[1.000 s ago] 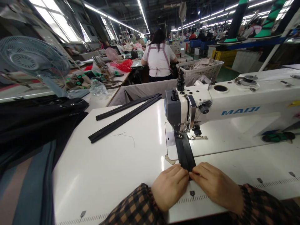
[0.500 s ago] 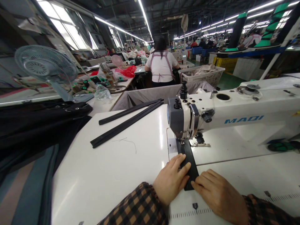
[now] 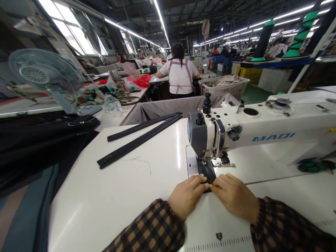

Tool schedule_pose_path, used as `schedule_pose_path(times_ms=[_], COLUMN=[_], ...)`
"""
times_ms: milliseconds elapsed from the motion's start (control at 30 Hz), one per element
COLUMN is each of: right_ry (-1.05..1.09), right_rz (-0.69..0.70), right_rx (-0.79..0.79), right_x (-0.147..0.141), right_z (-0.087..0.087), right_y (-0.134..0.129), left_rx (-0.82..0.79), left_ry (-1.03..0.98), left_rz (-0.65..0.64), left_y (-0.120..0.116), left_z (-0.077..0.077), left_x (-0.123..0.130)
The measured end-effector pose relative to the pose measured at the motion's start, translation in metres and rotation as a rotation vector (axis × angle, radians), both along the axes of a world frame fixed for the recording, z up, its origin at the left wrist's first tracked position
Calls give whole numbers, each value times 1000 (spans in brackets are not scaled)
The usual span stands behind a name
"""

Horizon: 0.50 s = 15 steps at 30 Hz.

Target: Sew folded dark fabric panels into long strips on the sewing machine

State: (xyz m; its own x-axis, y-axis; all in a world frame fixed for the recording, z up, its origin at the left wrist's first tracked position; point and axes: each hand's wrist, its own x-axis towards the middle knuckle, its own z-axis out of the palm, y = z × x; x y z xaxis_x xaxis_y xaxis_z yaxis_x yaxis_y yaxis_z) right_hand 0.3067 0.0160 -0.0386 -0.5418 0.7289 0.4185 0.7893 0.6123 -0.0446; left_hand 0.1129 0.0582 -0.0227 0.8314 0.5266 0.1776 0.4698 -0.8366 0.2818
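A black strip (image 3: pixel 207 170) lies under the presser foot of a white sewing machine (image 3: pixel 273 122), its near end between my hands. My left hand (image 3: pixel 187 196) rests on the strip's left side, fingers closed together, fingertips pressing on it. On the right, my right hand (image 3: pixel 234 196) has its thumb and fingers pinched at the strip's near right edge. The two hands' fingertips nearly meet. Two more black strips, a longer one (image 3: pixel 139 141) and another (image 3: pixel 143 126), lie on the white table left of the machine.
A loose thread (image 3: pixel 141 161) lies on the white tabletop (image 3: pixel 126 203). Dark fabric (image 3: pixel 39 140) is piled at the left, below a fan (image 3: pixel 44 73). Ahead, a person (image 3: pixel 181 75) sits beside a white basket (image 3: pixel 224 85). Thread cones (image 3: pixel 264 42) stand at the upper right.
The strip has moved forward under the foot, with less of it showing. Both hands have come nearer the needle, and my right hand has moved closer to my left. The view has shifted slightly.
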Motion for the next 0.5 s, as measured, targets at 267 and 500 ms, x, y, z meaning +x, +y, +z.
schedule_pose_path(times_ms=[267, 500], right_ry=[3, -12], right_rz=[-13, -11], right_rx=[19, 19], right_x=[2, 3], right_z=[-2, -3], right_y=[7, 9], left_rx=[7, 4], left_ry=[-39, -19], left_rz=[-32, 8], left_y=[7, 6], left_z=[0, -3], left_x=[-2, 0])
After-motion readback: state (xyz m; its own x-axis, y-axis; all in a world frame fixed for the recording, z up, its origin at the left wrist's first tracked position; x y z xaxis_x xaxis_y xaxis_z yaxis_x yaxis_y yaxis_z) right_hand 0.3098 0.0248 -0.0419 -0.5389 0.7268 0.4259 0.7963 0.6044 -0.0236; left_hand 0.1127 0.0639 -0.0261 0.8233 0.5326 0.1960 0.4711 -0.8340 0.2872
